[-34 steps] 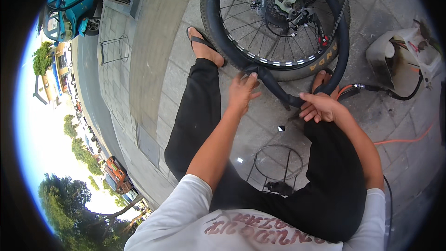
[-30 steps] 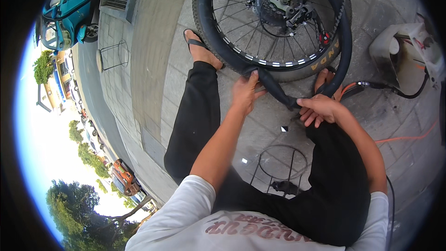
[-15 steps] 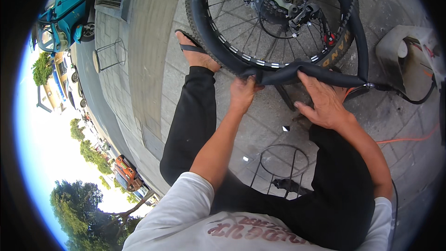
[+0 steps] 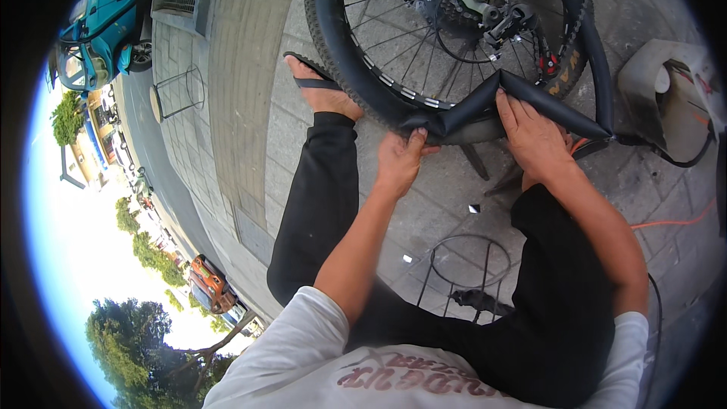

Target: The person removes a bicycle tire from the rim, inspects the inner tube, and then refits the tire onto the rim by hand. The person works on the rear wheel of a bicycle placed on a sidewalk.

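A black inner tube [image 4: 556, 106] lies partly along a bicycle's rear wheel. Its slack section folds into a sharp peak at the near side of the rim. My left hand [image 4: 399, 160] grips the tube beside the tyre [image 4: 473, 133], thumb on top and the other fingers partly hidden below. With fingers stretched out together, my right hand [image 4: 532, 135] lies against the tube just right of the peak; its thumb is mostly hidden. The spoked wheel carries a cassette and a rear derailleur [image 4: 511, 23].
A grey container [image 4: 659, 79] stands at the right, beside a dark hose that meets the tube. An orange cord [image 4: 674, 223] crosses the paving. A round wire-frame stand [image 4: 469, 257] sits between my legs, and a stool [image 4: 157, 102] is at the left.
The tube's slack section has risen from a gentle bulge into a sharp fold toward the wheel. My right hand has moved up with it, fingers drawn together. My left hand stays beside the tyre.
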`<state>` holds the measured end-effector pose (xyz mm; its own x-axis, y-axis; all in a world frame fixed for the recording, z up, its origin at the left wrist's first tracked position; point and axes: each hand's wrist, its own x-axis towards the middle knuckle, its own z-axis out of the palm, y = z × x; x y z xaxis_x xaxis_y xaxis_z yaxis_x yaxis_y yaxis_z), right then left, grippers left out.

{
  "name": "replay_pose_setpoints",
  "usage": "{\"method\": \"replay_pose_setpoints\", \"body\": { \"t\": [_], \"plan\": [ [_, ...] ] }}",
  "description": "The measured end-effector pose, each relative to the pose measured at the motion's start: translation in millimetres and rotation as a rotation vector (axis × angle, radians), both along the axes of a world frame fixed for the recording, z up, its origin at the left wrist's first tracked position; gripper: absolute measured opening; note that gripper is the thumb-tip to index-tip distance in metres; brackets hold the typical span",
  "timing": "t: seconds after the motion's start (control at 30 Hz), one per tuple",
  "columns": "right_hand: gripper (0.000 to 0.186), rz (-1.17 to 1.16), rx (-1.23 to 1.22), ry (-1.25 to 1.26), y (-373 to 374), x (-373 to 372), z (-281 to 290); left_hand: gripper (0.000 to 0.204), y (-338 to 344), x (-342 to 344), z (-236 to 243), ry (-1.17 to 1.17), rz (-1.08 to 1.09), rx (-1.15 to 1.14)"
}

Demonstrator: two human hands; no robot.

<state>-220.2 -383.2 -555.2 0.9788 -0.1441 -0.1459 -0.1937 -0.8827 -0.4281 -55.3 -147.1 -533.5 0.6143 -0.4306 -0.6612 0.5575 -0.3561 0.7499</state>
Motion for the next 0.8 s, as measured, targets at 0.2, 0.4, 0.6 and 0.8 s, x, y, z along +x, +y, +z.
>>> {"method": "replay_pose_setpoints", "body": {
  "t": [0.2,0.4,0.6,0.8],
  "plan": [
    [0.046,0.284,0.067,0.142,-13.6,23.0,26.2,0.021,5.4,9.0,8.3,0.047,-0.033,-0.003],
    [0.038,0.024,0.462,-0.015,21.7,45.5,30.5,0.027,-4.6,10.0,12.4,0.142,-0.079,0.001],
    [0.025,0.009,0.568,-0.087,28.4,39.8,36.8,0.044,-27.6,11.1,40.6,0.16,-0.072,0.179],
    [0.022,0.097,0.534,-0.128,25.7,46.0,48.0,0.043,-54.8,10.3,53.0,0.061,0.036,0.265]
  ]
}}
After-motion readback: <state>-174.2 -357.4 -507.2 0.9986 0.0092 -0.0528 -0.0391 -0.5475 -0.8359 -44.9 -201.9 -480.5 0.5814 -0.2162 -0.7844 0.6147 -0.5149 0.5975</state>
